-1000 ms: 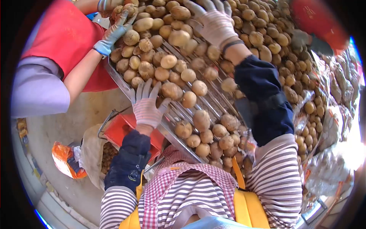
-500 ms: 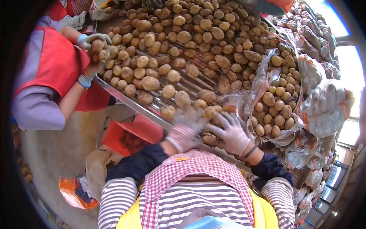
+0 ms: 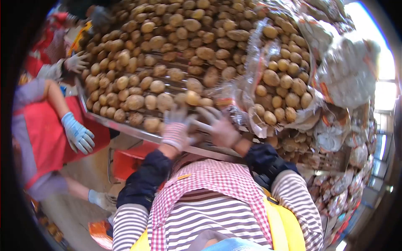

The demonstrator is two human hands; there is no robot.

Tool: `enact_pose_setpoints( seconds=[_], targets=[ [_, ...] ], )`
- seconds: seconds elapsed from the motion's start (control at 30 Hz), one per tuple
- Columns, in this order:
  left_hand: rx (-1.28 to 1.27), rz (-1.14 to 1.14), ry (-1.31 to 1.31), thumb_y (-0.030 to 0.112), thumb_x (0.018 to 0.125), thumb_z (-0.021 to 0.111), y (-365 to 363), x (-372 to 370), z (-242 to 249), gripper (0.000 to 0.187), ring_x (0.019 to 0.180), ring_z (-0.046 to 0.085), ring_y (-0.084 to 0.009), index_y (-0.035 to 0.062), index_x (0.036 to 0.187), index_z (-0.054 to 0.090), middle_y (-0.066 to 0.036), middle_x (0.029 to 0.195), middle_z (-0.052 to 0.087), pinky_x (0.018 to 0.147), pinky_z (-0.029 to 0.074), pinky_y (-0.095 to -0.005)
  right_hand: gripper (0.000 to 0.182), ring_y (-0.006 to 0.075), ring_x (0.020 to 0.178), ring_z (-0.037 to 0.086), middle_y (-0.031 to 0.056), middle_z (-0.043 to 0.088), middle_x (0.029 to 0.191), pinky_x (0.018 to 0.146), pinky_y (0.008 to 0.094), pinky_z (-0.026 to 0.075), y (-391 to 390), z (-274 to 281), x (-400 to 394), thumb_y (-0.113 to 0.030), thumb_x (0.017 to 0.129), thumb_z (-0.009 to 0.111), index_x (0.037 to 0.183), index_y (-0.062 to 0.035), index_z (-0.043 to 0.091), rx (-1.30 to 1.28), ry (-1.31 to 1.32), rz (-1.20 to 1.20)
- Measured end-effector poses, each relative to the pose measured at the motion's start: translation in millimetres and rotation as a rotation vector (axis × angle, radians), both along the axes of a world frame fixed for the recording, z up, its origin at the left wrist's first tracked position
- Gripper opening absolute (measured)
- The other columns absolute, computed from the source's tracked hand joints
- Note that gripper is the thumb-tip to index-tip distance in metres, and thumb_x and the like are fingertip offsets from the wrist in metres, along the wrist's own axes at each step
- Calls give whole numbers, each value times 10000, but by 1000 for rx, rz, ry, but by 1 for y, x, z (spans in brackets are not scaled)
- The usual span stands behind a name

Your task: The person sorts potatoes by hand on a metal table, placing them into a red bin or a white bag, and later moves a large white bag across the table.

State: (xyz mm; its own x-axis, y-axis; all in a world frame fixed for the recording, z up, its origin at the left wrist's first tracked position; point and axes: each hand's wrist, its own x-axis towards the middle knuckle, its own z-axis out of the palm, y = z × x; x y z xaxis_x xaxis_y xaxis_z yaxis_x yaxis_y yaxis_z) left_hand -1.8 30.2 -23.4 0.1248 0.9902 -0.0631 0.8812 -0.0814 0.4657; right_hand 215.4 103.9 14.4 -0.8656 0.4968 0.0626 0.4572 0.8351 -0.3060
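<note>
My left hand [image 3: 176, 129], in a pale knitted glove with a pink striped cuff, lies at the near edge of a slatted metal sorting table [image 3: 176, 85]. Its fingers are stretched out towards a potato [image 3: 165, 101], slightly blurred. Beside it, my right hand [image 3: 221, 129] has its gloved fingers spread and pointing left. A yellowish potato [image 3: 192, 98] lies just beyond the fingertips of both hands. Neither hand has a visible grip on anything. Many brown, soil-marked potatoes [image 3: 135, 102] cover the slats ahead.
To the right stands an open plastic sack [image 3: 258, 125] filled with potatoes, with more stuffed sacks [image 3: 347, 75] behind. A co-worker in a red apron [image 3: 46, 138] is at the left, with a blue-gloved hand [image 3: 79, 133] lowered. Under the table's metal rim [image 3: 125, 128] sits a red crate [image 3: 125, 164].
The view has shifted, so the table appears higher and further left. The co-worker's hands have parted and dropped, without the potatoes held before. My hands remain at the near edge, fingers extended.
</note>
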Motion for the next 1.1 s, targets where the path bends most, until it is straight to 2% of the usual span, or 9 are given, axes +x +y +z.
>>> enact_pose_setpoints(
  seconds=[0.1,0.33,0.53,0.63,0.7,0.8,0.83,0.97,1.1],
  targets=[
    [-14,41,402,578,786,775,36,-59,10,749,1572,224,-380,294,1454,593,-31,1696,325,1225,175,-682,668,350,1421,441,120,450,1571,1108,729,326,27,-26,-67,-266,865,710,1497,-333,506,102,23,-25],
    [49,498,565,521,972,623,93,-192,-1,617,1535,301,-347,308,1538,504,-51,1687,333,1166,260,-682,519,335,1331,533,123,546,1464,1141,557,392,18,55,-50,-281,861,744,1359,-208,617,80,563,22],
    [405,-99,-80,270,883,767,42,-51,43,628,1423,458,-436,59,1442,574,-187,1539,515,1177,343,-555,302,274,1076,636,59,666,1138,947,450,487,-77,58,178,-238,804,812,1068,-152,692,255,329,-445],
    [212,-482,-278,294,817,804,22,29,52,614,1390,492,-404,119,1377,621,-168,1488,549,1174,352,-557,478,452,1207,570,217,624,1229,997,547,453,-126,9,311,-337,924,718,1245,2,615,573,-154,-1300],
    [214,-676,-241,327,789,819,21,73,43,618,1376,505,-387,158,1355,634,-142,1481,557,1177,346,-570,510,500,1359,457,260,550,1378,1069,597,413,-108,13,376,-428,977,636,1310,-42,612,220,192,-1745],
    [271,-919,-364,344,770,814,34,136,36,596,1361,508,-405,158,1314,656,-135,1500,542,1151,401,-541,568,485,1313,487,234,514,1443,1099,552,382,-93,-71,417,-529,971,601,1392,-147,584,445,-304,-1858],
    [265,-992,-350,385,801,784,34,158,33,558,1367,506,-403,197,1313,664,-133,1511,532,1137,418,-536,567,486,1322,482,220,491,1474,1087,533,403,-70,4,331,-578,961,578,1383,-200,601,223,-301,-2041],
    [336,-1130,-303,485,881,696,44,215,24,492,1374,501,-413,292,1333,678,-151,1541,496,1079,459,-555,545,464,1299,513,215,493,1480,1067,532,421,-77,-25,329,-552,965,590,1371,-190,622,172,-123,-1952],
    [32,-1116,-298,485,892,680,53,208,27,514,1395,457,-432,317,1378,666,-177,1538,480,1077,427,-600,499,432,1243,565,229,514,1451,1045,526,446,-99,-39,327,-484,980,609,1366,-169,640,237,56,-1740]
  ],
)
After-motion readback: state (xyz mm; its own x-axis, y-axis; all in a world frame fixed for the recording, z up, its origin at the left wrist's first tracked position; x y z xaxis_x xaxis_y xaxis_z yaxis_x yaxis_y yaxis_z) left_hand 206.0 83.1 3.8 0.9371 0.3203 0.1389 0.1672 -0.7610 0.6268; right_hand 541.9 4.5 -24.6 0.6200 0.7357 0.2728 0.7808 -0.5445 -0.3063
